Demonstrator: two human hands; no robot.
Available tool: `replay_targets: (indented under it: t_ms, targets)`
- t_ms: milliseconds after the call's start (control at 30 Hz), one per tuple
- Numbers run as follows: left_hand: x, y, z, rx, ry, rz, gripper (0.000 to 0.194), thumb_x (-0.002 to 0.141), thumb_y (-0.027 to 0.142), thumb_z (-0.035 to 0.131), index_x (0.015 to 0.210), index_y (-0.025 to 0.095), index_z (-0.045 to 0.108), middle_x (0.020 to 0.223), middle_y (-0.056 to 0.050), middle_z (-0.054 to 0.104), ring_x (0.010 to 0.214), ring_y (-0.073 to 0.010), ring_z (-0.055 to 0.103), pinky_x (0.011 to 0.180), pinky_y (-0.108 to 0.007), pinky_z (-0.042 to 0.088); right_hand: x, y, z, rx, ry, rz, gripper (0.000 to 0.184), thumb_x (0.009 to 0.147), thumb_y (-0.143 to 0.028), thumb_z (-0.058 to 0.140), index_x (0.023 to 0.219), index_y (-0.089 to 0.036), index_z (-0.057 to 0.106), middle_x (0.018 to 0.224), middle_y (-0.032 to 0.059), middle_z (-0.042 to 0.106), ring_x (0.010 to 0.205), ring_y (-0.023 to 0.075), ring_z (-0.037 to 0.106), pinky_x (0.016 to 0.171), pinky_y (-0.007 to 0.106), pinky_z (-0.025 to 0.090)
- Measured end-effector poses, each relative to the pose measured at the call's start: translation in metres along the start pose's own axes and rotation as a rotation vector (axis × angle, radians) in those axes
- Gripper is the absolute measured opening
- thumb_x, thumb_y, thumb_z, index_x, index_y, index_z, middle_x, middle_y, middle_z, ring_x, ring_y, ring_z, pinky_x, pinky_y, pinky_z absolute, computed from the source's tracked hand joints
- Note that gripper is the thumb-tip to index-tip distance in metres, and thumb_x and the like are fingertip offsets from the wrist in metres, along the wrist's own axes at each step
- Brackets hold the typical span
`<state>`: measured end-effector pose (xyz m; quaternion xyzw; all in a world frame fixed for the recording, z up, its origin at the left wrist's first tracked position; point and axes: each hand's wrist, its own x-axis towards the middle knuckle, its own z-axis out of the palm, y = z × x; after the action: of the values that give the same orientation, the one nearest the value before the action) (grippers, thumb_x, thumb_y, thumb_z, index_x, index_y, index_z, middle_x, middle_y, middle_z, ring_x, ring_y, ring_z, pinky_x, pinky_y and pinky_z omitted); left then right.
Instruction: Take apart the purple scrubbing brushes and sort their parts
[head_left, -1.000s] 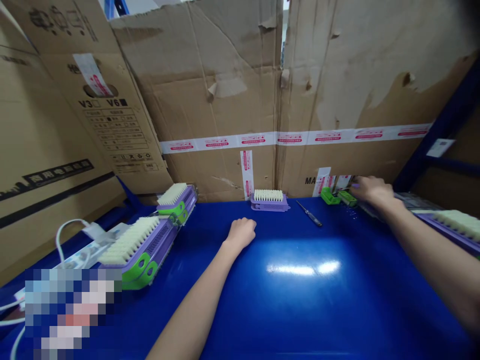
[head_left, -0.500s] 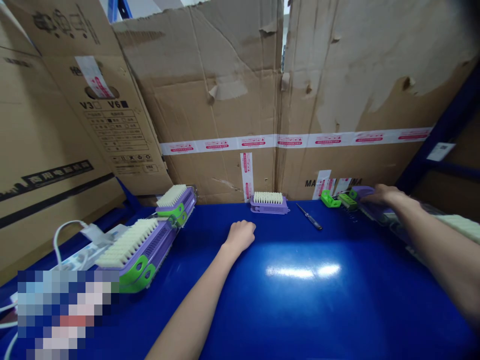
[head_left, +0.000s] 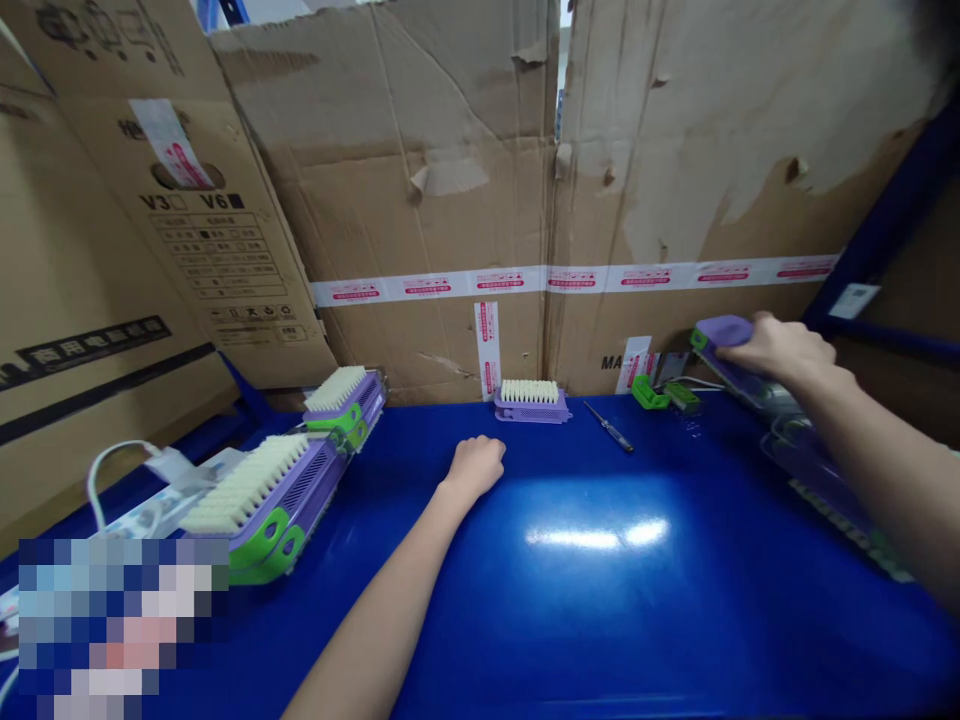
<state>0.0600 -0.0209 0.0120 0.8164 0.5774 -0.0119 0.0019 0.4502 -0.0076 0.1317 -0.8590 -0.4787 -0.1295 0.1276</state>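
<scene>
My right hand (head_left: 784, 345) grips a purple scrubbing brush (head_left: 724, 332) with green trim, raised at the far right of the table, its near part hidden behind the hand. Beneath my right forearm lie more purple brush bodies (head_left: 814, 460), partly covered. My left hand (head_left: 478, 466) rests as a loose fist on the blue tabletop (head_left: 600, 620); no object shows in it. Beyond it, a purple brush (head_left: 531, 404) lies bristles up by the cardboard. A screwdriver (head_left: 609, 428) lies to its right, then a bright green plastic piece (head_left: 649, 393) and a darker green part (head_left: 682, 397).
At the left stand several purple and green brushes (head_left: 285, 495), stacked, cream bristles up. Beside them are a white power strip (head_left: 154, 515) and a plug with a white cable (head_left: 176, 468). Cardboard walls (head_left: 435, 200) close off the back and left; a blue metal post (head_left: 877, 220) rises at right.
My right hand has lifted the purple brush up off the table at the far right. My left fist stays put, while the whole view has shifted slightly.
</scene>
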Motion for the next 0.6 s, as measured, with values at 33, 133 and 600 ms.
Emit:
replay_targets:
  t_ms: [33, 133, 600]
  targets:
    - [0.0, 0.0, 0.0, -0.001, 0.002, 0.002, 0.027, 0.075, 0.008, 0.044, 0.085, 0.019, 0.067, 0.091, -0.012, 0.068, 0.091, -0.0255, 0.064, 0.073, -0.032, 0.043, -0.005, -0.004, -0.006, 0.005, 0.005, -0.004, 0.065, 0.077, -0.058, 0.052, 0.12, -0.007, 0.052, 0.103, 0.0279, 0.059, 0.093, 0.0336, 0.059, 0.065, 0.037, 0.038]
    - [0.001, -0.001, 0.001, -0.008, 0.012, 0.004, 0.027, 0.075, 0.008, 0.043, 0.082, 0.019, 0.066, 0.091, -0.013, 0.068, 0.09, -0.0261, 0.064, 0.073, -0.033, 0.043, -0.023, -0.018, -0.018, 0.085, 0.011, -0.18, 0.07, 0.077, -0.058, 0.055, 0.13, -0.012, 0.044, 0.111, 0.023, 0.06, 0.099, 0.0341, 0.058, 0.071, 0.037, 0.04]
    - [-0.006, -0.011, -0.003, -0.179, 0.512, -0.083, 0.03, 0.083, 0.011, 0.035, 0.101, 0.02, 0.057, 0.1, -0.008, 0.064, 0.096, -0.0201, 0.058, 0.076, -0.028, 0.042, -0.157, -0.131, 0.026, 0.366, -0.322, -0.948, 0.083, 0.071, -0.04, 0.067, 0.143, -0.017, 0.031, 0.123, 0.0153, 0.06, 0.107, 0.0285, 0.059, 0.084, 0.032, 0.046]
